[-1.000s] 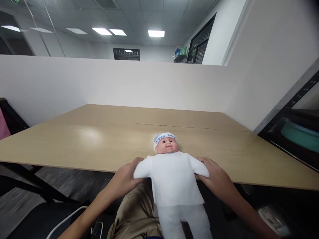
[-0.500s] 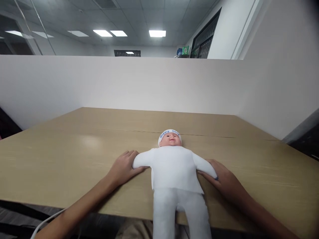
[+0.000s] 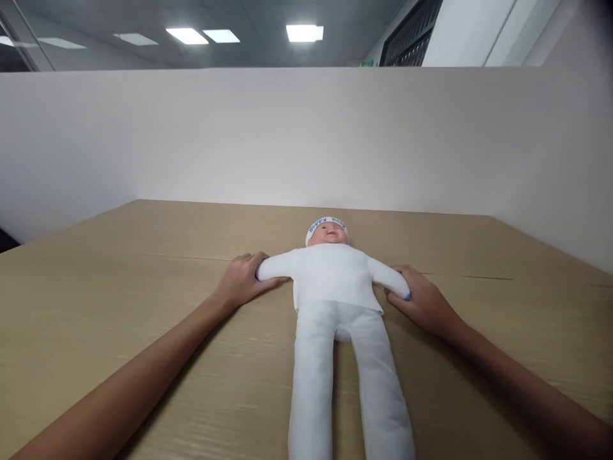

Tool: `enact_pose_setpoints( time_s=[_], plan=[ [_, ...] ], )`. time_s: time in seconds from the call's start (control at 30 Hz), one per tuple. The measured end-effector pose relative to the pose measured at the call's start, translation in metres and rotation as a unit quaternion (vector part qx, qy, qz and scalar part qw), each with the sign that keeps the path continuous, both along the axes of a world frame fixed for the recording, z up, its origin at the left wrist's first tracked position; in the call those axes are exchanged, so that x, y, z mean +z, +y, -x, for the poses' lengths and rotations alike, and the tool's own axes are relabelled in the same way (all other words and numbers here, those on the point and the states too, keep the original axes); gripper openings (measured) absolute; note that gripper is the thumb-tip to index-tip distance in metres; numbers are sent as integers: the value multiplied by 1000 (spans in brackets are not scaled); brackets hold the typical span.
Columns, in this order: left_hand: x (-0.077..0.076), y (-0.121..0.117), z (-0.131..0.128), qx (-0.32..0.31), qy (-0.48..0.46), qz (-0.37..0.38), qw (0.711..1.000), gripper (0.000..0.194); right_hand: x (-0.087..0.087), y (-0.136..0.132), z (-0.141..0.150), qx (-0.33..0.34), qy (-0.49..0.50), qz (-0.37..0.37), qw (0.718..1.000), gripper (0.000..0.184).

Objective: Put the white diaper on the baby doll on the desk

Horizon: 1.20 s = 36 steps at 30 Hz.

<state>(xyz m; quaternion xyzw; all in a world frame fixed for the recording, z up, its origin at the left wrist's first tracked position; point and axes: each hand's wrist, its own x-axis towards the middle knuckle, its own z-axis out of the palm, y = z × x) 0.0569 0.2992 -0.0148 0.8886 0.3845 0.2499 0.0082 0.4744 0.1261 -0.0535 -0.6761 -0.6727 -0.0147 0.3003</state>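
Note:
A baby doll (image 3: pixel 335 287) in a white suit and a white cap with blue lettering lies on its back on the light wooden table (image 3: pixel 119 300), head away from me, legs toward me. My left hand (image 3: pixel 242 281) grips the end of the doll's arm on the left side. My right hand (image 3: pixel 424 303) is closed round the end of the other arm. Both doll arms are stretched out sideways and the whole doll rests flat on the tabletop.
A white partition wall (image 3: pixel 191 134) runs along the far edge of the table and turns along the right side. Ceiling lights (image 3: pixel 301 32) show above it. A seam line crosses the tabletop behind the doll.
The doll went from hanging over the near table edge to lying fully on the tabletop, pushed away from me. Both hands moved forward with it, and the view came closer over the table.

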Motion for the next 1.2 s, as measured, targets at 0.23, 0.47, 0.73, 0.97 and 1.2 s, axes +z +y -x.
enact_pose_setpoints(
  time_s=[0.23,0.47,0.73,0.97,1.2],
  plan=[
    [-10,57,-2,-15,-29,-58,998,63,-6,45,-27,-13,-47,-42,998,51],
    [-16,68,1,6,-35,-19,999,58,-27,60,-57,-49,-51,-29,997,68],
    [-17,48,-2,94,-62,4,994,60,-26,65,-40,-105,2,-3,994,64],
    [-5,-33,-19,169,-168,3,971,61,-9,10,41,-171,39,-100,979,72],
    [8,-260,-12,-6,-259,13,966,31,27,-168,143,52,123,-199,971,30]
  ],
)
